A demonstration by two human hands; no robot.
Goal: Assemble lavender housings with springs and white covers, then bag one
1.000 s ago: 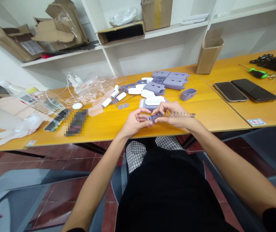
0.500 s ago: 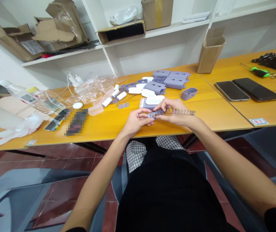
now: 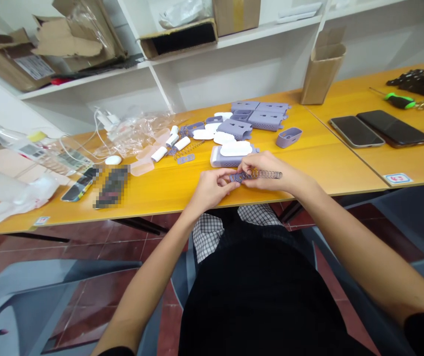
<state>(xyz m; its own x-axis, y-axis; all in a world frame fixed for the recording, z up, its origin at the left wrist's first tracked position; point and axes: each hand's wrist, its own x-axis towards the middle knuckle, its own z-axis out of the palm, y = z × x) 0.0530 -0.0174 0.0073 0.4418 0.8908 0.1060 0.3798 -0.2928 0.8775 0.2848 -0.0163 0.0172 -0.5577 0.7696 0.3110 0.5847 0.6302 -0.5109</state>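
Left hand [image 3: 212, 190] and right hand [image 3: 267, 169] pinch one plastic piece [image 3: 237, 177] (plus one metal coil [image 3: 270, 174]). One oval cup [image 3: 288, 142] sits near.

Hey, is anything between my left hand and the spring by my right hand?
Yes: the small purple plastic piece. Your left hand is at its left end, and the coil spring shows from its right end, across your right hand in this view.
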